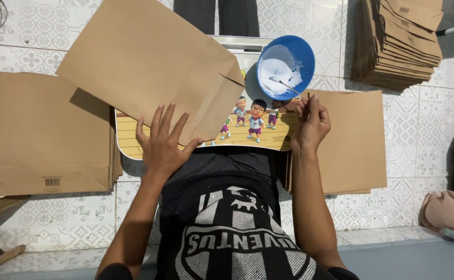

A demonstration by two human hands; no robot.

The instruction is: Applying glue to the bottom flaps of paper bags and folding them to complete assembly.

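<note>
Your left hand (162, 142) lies flat with its fingers (166, 115) spread wide on the near edge of a brown paper envelope (149, 65), pinning it rather than gripping it. The envelope lies on a small lap desk (253, 137) with a cartoon picture on its top, covering the desk's left half and spilling past its far-left edge. Its long axis runs on a diagonal, from the near right corner by the desk's middle up toward the far left; its flap edge, with a slit showing, faces the right, toward the blue bowl (286, 66). That bowl sits on the far right corner of the desk, tipped a little toward you, and holds white paste with a thin stick (283, 83) lying in it. Your right hand (311, 124) hovers over the desk's right edge, just this side of the bowl, its fingers pinched narrowly together; whether they hold anything, you cannot tell. Left of the desk a stack of brown envelopes (45, 135) lies flat on the tiled floor (423, 135); another flat stack (354, 140) lies right of the desk, and a taller pile (398, 44) stands beyond it to the far right.
</note>
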